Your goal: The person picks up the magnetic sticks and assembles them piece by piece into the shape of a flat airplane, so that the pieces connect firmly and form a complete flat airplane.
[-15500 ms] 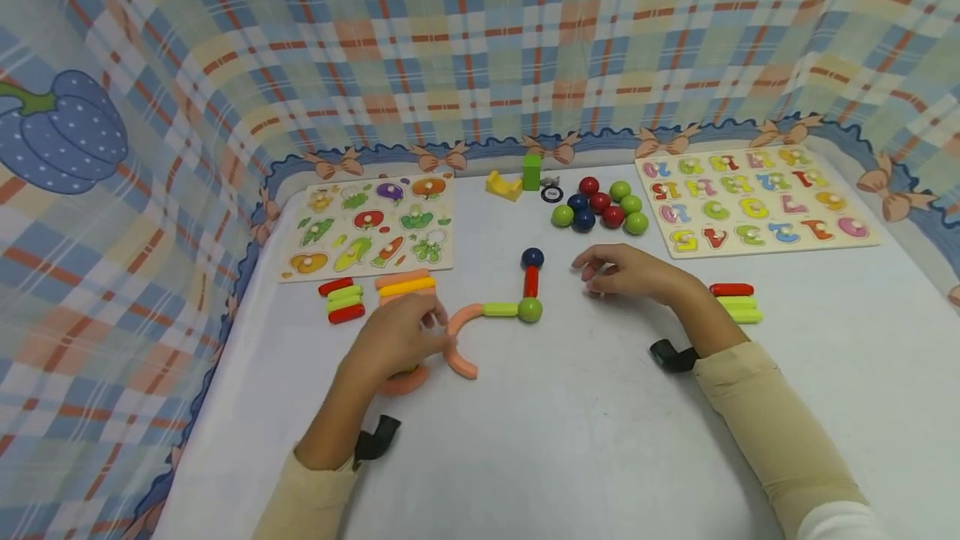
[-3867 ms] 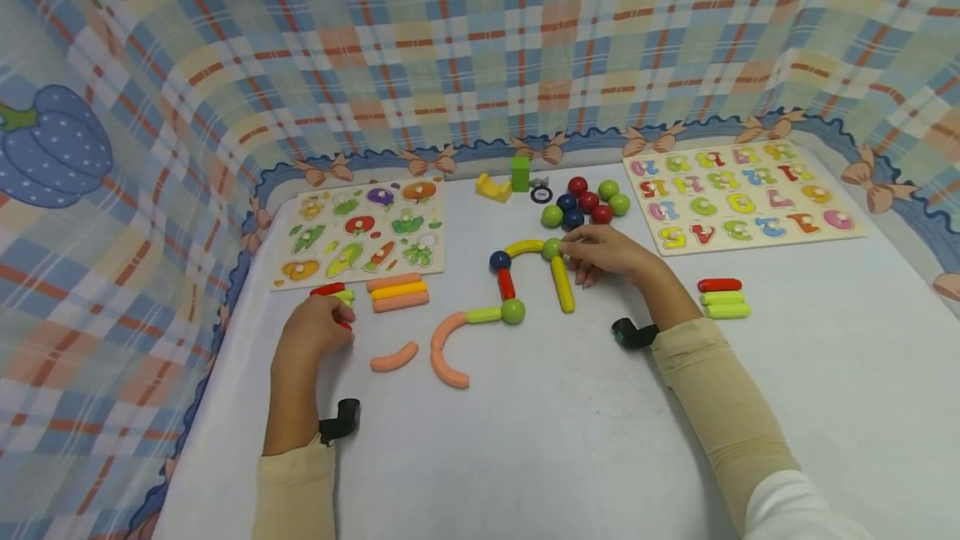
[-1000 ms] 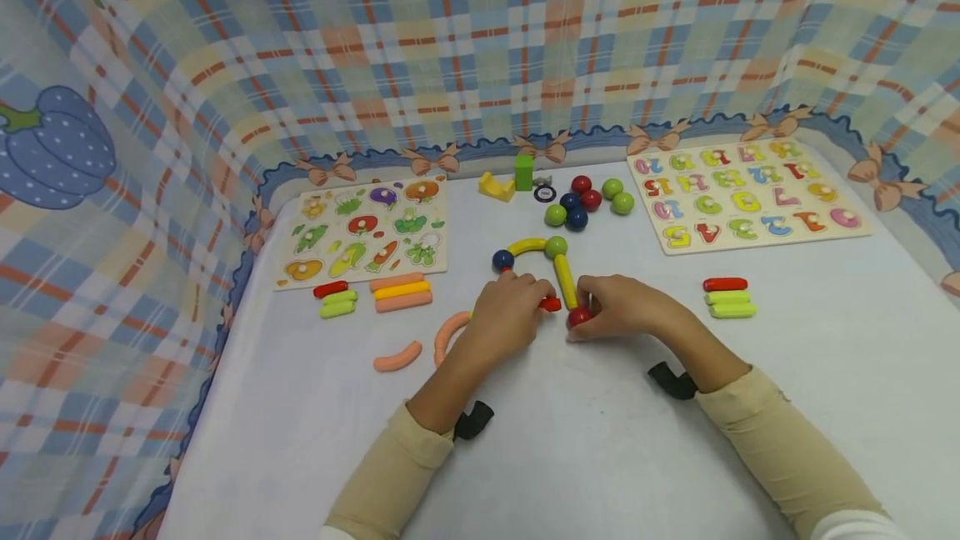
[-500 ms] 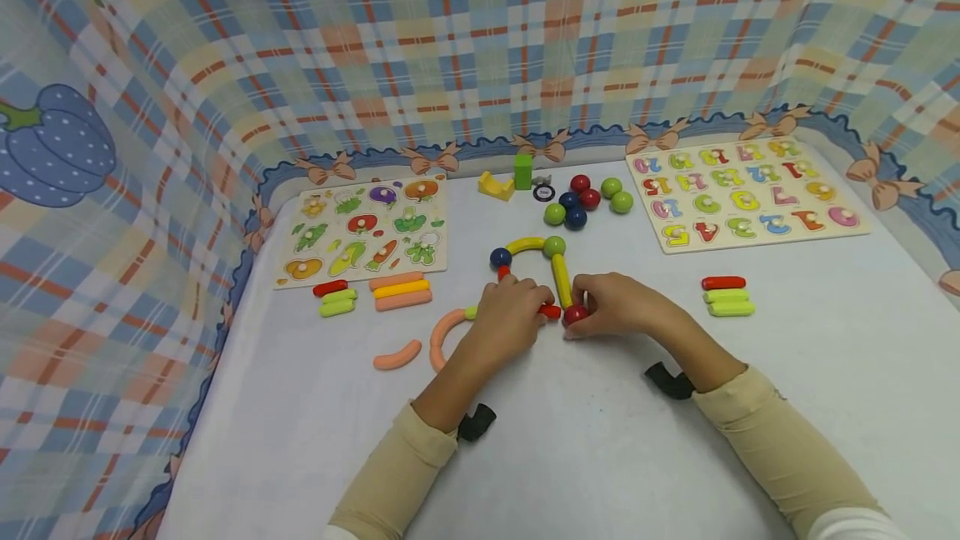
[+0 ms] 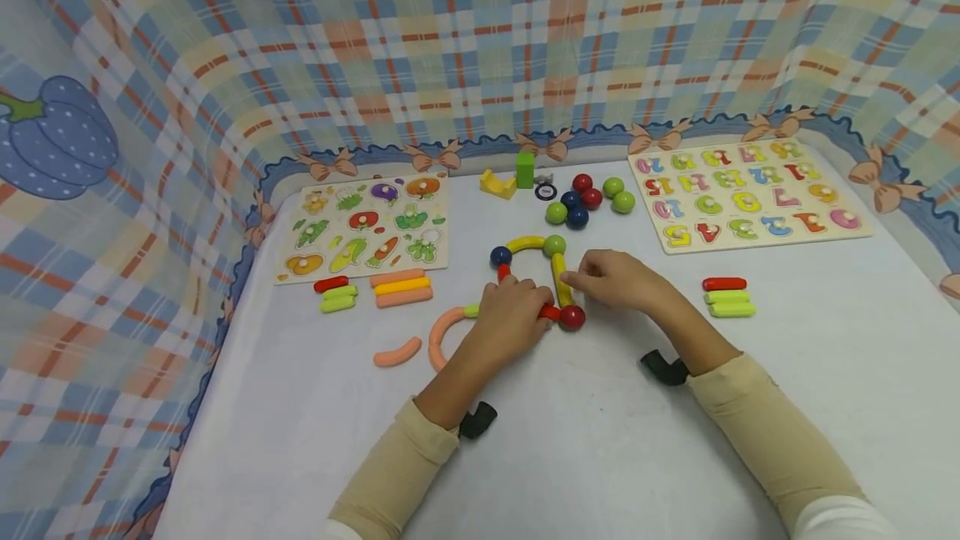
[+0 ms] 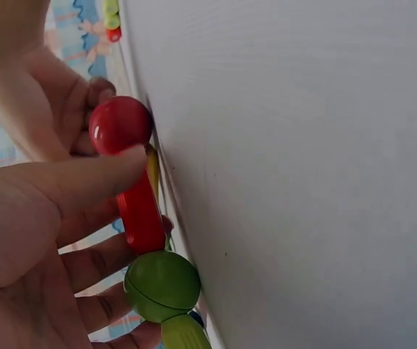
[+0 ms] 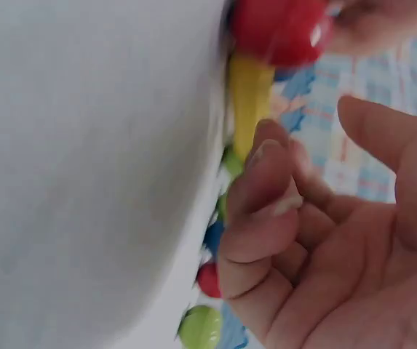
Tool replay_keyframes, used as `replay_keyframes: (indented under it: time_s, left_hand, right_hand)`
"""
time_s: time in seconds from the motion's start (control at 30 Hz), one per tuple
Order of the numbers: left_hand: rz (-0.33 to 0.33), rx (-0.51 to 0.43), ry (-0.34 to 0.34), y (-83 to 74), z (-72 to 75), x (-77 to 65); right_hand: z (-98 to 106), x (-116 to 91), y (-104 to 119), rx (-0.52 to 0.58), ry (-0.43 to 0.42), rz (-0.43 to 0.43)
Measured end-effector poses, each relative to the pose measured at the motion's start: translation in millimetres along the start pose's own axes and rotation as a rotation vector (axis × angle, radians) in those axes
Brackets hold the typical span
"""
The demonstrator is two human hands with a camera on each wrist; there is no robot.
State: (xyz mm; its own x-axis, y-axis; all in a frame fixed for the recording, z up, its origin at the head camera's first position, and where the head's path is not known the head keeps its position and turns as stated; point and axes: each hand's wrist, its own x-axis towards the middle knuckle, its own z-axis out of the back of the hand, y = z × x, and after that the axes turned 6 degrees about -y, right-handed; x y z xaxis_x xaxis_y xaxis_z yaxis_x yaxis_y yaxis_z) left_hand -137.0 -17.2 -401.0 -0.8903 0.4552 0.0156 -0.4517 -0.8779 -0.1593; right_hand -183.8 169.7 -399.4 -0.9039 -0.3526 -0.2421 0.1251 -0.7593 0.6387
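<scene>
My left hand (image 5: 510, 319) pinches a short red stick (image 6: 141, 218) between thumb and fingers. One end of the stick meets a red ball (image 5: 572, 317); its other end meets a green ball (image 6: 162, 286), hidden under my hand in the head view. My right hand (image 5: 618, 277), fingers loosely bent and thumb apart, is beside a straight yellow stick (image 5: 561, 282), fingertips right at it. That stick runs from the red ball up to another green ball (image 5: 555, 246). A curved yellow piece (image 5: 525, 243) links this to a dark blue ball (image 5: 501, 257), closing a loop.
Curved orange pieces (image 5: 442, 332) lead off left from the loop; a loose one (image 5: 397, 352) lies beyond. Short sticks (image 5: 337, 297), long sticks (image 5: 401, 286) and more sticks (image 5: 727, 298) lie sorted. Balls (image 5: 591, 198), a vegetable board (image 5: 442, 265) and number board (image 5: 765, 244) stand behind.
The loop has gained yellow pieces, a green ball, a red stick and a red ball. My right hand has just let go of the red ball and moved up along the yellow stick.
</scene>
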Motion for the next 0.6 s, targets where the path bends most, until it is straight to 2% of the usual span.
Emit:
replay_keyframes:
  time_s: [0.13,0.3,0.47,0.6]
  left_hand:
    - [0.031,0.013,0.017,-3.7,-1.8,0.8]
    - [0.079,0.068,0.023,-12.7,-3.5,3.1]
    - [0.103,0.082,0.011,-17.5,-3.0,4.0]
    - [0.123,0.092,0.009,-18.7,-3.3,3.6]
  right_hand:
    - [-1,17,-3,-0.021,0.077,-0.081]
    - [-6,31,-3,-0.029,0.13,-0.093]
    - [-1,36,-10,0.1,0.174,-0.132]
    - [3,37,-20,0.254,0.236,-0.17]
